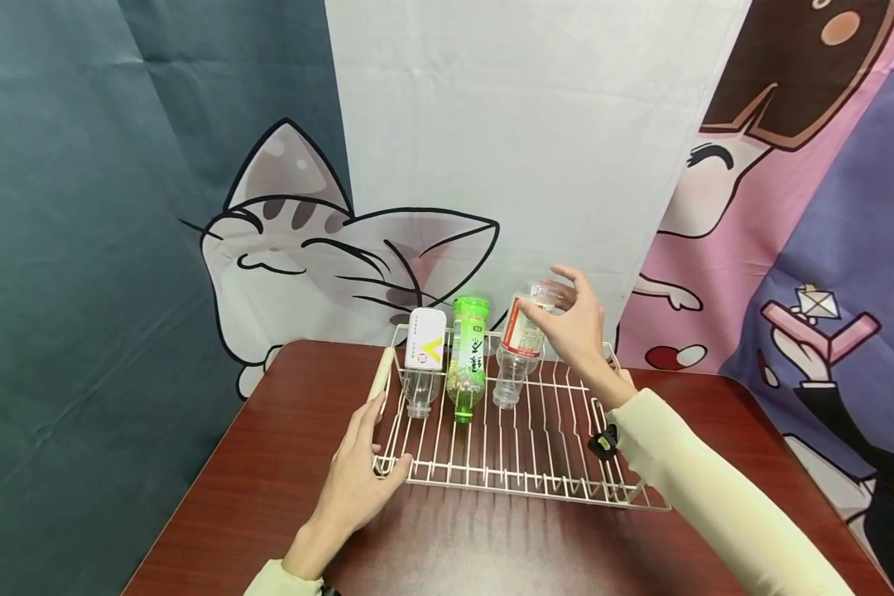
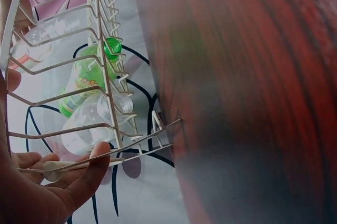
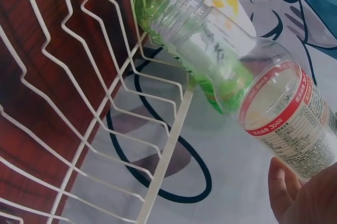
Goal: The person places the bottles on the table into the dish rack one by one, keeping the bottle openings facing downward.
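Observation:
My right hand (image 1: 572,323) holds a clear plastic bottle (image 1: 520,348) with a red and white label by its base end. The bottle tilts neck down over the white wire rack (image 1: 492,475); I cannot tell whether its neck touches the wires. Beside it in the rack, also neck down, are a green-labelled bottle (image 1: 468,356) with a green cap and a clear bottle (image 1: 425,356) with a white and yellow label. My left hand (image 1: 358,468) grips the rack's near left corner, its thumb and fingers around the wire (image 2: 142,142).
The rack stands on a reddish-brown table (image 1: 261,430). Behind the table hangs a printed cloth (image 1: 536,124) with a cartoon cat. A small black object (image 1: 603,443) is by the rack's right side, close to the right sleeve (image 1: 685,455).

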### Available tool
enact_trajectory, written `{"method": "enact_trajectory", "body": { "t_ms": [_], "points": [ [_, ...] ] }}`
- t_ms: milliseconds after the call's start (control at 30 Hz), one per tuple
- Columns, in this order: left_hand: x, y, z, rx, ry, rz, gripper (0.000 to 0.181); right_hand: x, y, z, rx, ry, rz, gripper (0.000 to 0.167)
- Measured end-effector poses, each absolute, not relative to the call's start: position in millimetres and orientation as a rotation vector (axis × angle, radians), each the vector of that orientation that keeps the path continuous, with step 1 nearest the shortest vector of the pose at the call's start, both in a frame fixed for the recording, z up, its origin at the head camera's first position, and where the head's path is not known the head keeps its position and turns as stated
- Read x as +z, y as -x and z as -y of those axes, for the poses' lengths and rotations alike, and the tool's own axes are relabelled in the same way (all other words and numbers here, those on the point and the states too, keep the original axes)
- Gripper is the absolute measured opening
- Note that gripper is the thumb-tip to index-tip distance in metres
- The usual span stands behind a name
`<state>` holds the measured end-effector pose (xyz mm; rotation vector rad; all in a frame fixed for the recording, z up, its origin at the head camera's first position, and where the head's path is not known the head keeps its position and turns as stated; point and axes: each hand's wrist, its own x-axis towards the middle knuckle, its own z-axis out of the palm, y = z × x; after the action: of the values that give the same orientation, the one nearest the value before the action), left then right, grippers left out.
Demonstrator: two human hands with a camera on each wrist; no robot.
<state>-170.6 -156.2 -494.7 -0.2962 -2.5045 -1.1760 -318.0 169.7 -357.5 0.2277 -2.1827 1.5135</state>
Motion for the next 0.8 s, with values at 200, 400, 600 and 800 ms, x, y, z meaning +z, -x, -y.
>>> {"method": "enact_trajectory", "body": {
  "t_ms": [200, 400, 600, 800],
  "points": [
    [-494.3, 170.8, 156.0, -1.181, 0.304, 2.497, 0.103, -365.1, 321.7, -168.9, 1.470, -0.210, 2.238, 0.079],
    [-495.2, 171.4, 156.2, -1.173, 0.314, 2.488, 0.104, -371.9, 323.1, -167.7, 1.435, -0.198, 2.302, 0.081],
    [-495.8, 172.1, 156.3, -1.161, 0.323, 2.482, 0.104, -377.1, 324.1, -165.1, 1.420, -0.188, 2.360, 0.082],
    [-496.4, 172.3, 156.2, -1.162, 0.315, 2.490, 0.105, -384.9, 327.7, -165.8, 1.391, -0.143, 2.432, 0.086]
  ]
}}
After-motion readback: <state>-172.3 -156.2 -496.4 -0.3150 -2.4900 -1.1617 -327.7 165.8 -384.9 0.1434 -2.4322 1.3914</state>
